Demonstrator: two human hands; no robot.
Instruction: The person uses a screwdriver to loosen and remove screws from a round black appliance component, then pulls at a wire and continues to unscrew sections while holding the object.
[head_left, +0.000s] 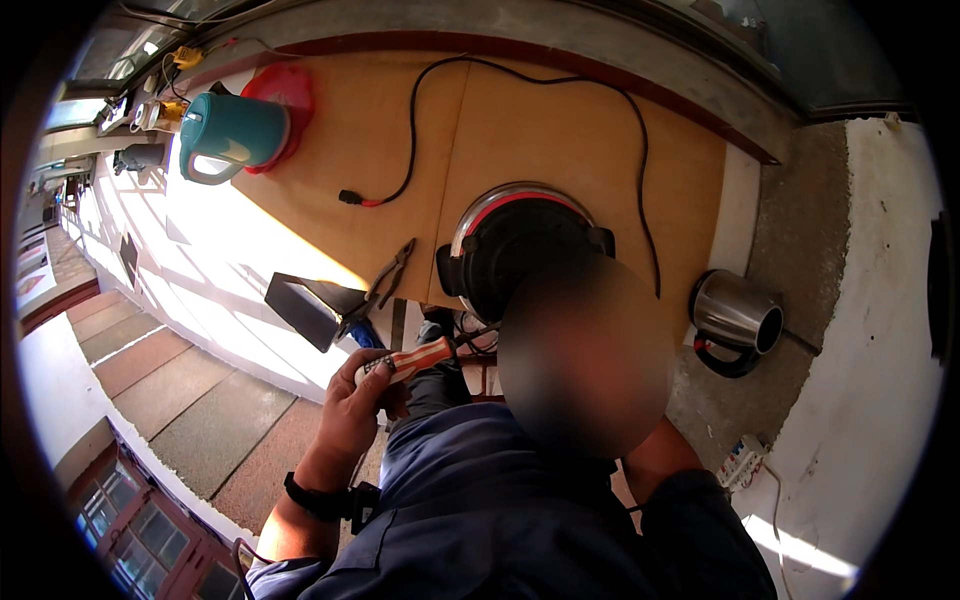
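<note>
Screwdriver (415, 362) is sitting in the left hand (358, 395) in the head view, thumb and fingers pinching the back end of its orange-and-white handle, shaft pointing toward the near side of the round black appliance (520, 240) on the table (690, 190). Can't tell if the tip's touching anything, and the right hand is hiding behind the blur, so no clue what it's doing. Imo working that driver well is coming down to keeping the shaft straight, pressing before twisting and making sure the appliance isn't skating around.
</note>
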